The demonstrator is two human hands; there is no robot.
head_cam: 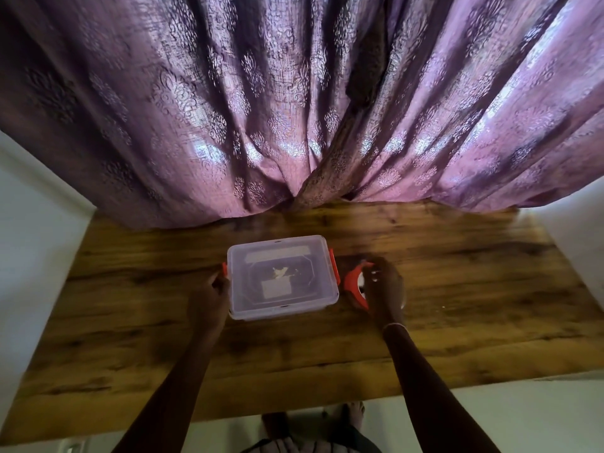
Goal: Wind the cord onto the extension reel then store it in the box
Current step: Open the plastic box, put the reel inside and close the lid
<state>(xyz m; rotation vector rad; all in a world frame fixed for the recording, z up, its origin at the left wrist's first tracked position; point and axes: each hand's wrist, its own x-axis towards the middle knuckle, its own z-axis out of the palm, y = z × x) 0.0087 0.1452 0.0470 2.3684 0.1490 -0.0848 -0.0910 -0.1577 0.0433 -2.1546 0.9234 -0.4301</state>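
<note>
From the head view, the box (281, 276) sits on the table (457, 289) about midway between its left and right edges, nearer the far edge, with its clear lid (258, 253) on. The left hand (209, 295) curls its fingers round the left latch (224, 269). The right hand (385, 289) is cupped over the reel (354, 286), holding it on the table just beside the box's right side. The reel is blurred and half covered, so I cannot tell whether the cord is fully wound, though no loose cord shows on the table. The step in hand looks like opening the box. Next, both latches, including the right latch (334, 266), must be freed and the lid lifted before the reel goes in.
</note>
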